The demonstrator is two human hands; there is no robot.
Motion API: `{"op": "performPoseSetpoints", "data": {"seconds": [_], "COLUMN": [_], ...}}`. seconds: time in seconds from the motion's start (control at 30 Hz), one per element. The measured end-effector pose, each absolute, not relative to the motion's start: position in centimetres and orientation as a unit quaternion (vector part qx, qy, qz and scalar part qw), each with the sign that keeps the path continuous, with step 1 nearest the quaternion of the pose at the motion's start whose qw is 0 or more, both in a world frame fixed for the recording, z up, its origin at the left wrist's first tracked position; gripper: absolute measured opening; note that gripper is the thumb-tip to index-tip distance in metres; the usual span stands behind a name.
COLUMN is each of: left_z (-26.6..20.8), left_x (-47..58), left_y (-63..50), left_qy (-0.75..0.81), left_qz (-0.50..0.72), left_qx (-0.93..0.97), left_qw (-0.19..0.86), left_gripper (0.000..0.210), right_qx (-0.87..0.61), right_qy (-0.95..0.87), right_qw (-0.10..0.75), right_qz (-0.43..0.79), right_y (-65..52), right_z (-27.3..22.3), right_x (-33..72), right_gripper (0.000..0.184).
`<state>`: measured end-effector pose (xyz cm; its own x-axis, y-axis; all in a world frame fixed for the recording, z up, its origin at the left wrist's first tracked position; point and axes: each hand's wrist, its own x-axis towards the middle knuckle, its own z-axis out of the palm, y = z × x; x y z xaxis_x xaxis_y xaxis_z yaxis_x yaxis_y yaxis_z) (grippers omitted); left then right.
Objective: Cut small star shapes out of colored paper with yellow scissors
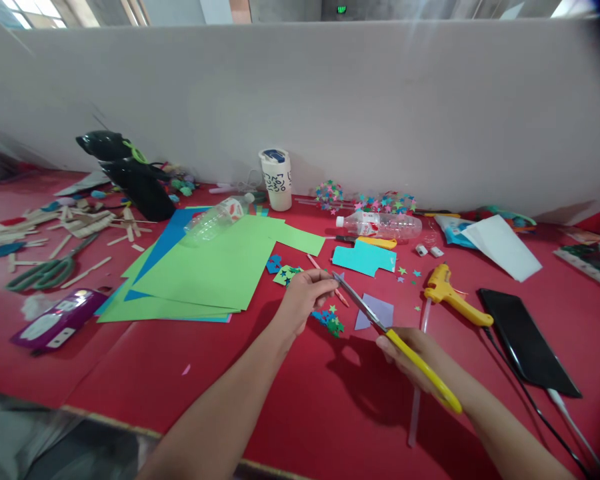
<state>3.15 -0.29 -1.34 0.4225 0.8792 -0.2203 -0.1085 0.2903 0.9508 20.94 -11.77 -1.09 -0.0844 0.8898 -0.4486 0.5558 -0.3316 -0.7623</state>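
My right hand is closed around yellow-handled scissors, whose blades point up and left toward my left hand. The blade tips reach the fingertips of my left hand, which are pinched together; what they hold, if anything, is too small to make out. Below the blades lies a purple paper piece. Blue and green paper stars lie just under my left hand, with a star-punched green scrap beside it. A pink pencil passes behind the left fingertips.
Green sheets and a plastic bottle lie at left. Cyan paper, another bottle and a white cup are farther back. A yellow glue gun with a cord and a black phone lie at right.
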Motion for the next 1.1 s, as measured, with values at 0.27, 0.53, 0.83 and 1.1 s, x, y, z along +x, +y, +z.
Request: {"op": "performPoseSetpoints", "data": {"seconds": [0.27, 0.53, 0.83, 1.1], "left_z": [-1.4, -1.5, -1.8, -1.7], "left_x": [2.9, 3.2, 3.3, 3.2], "left_y": [0.0, -0.3, -0.5, -0.4], "left_qy": [0.417, 0.423, 0.415, 0.418], "left_qz": [0.367, 0.401, 0.409, 0.399], "left_qx": [0.524, 0.534, 0.547, 0.544], "left_qw": [0.646, 0.612, 0.601, 0.608], "left_gripper": [0.017, 0.015, 0.017, 0.014], "right_qx": [-0.661, -0.670, -0.655, -0.661], "right_qy": [-0.561, -0.526, -0.537, -0.531], "right_qw": [0.161, 0.201, 0.202, 0.201], "right_qz": [0.472, 0.484, 0.492, 0.491], "right_y": [-11.5, -11.8, -12.0, -12.0], "right_z": [-1.1, -1.8, -1.2, -0.9], "right_x": [21.0, 20.7, 20.8, 20.7], "right_gripper": [0.041, 0.044, 0.045, 0.047]}}
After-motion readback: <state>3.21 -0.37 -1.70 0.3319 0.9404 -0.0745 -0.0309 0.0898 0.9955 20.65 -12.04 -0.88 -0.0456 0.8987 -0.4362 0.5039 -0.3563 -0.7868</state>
